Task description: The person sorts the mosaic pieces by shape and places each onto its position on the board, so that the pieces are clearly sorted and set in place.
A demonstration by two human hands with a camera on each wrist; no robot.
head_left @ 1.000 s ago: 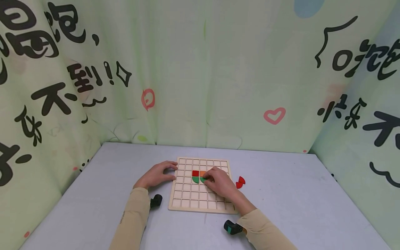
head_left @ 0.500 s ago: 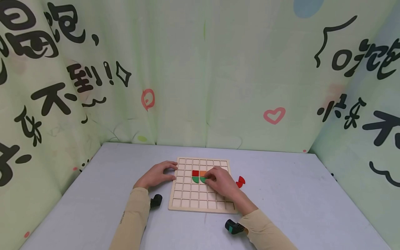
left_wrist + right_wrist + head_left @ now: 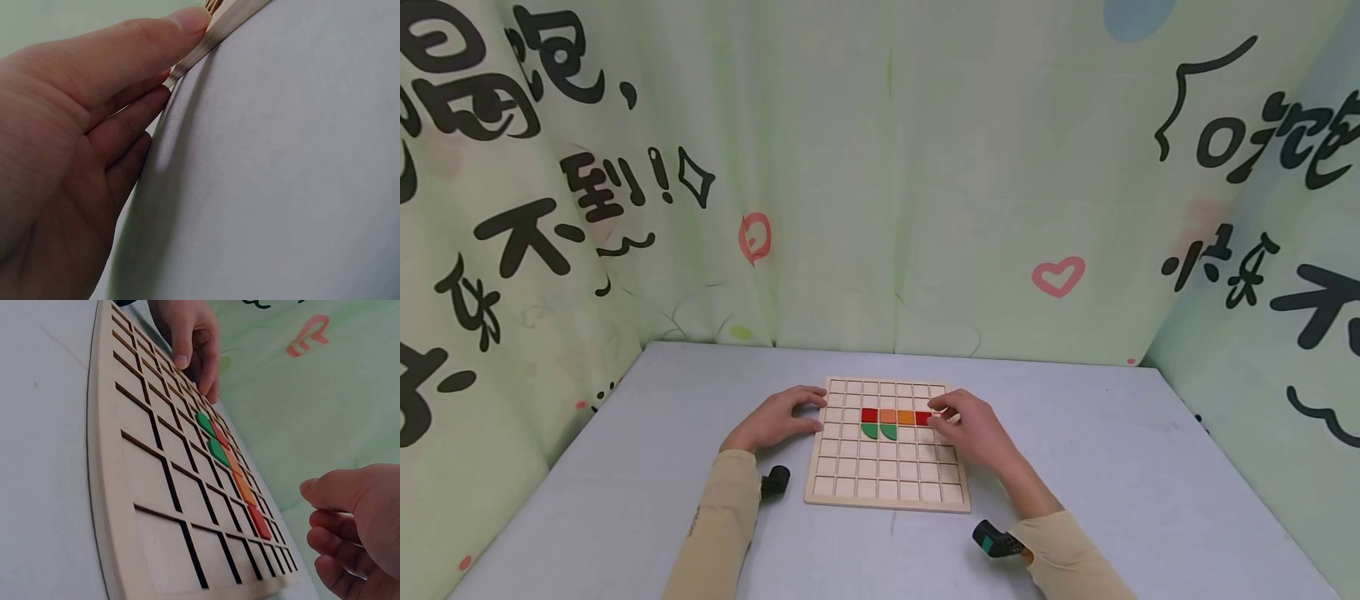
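Note:
A wooden grid board (image 3: 887, 504) lies on the table. Four-sided tiles form a row in its cells: a red tile (image 3: 869, 415), an orange tile (image 3: 887, 416), a lighter orange tile (image 3: 906, 417) and another red tile (image 3: 259, 523) at the right end. Below the left two sit green quarter-round pieces (image 3: 869, 431). My left hand (image 3: 777, 418) rests thumb and fingertips against the board's left edge. Over the board's right side, beside the end red tile, hovers my right hand (image 3: 976, 429); its fingers are loosely bent, with nothing seen between them in the right wrist view.
A pale table (image 3: 625, 500) carries the board and extends around it. Printed curtains (image 3: 970, 167) enclose the back and both sides. Dark wrist cameras (image 3: 997, 540) sit below both hands, near the sleeves.
My right hand has drawn back rightward from the middle of the board, uncovering the lighter orange and right-end red tiles. It now covers where the loose red pieces lay. The left hand stays still.

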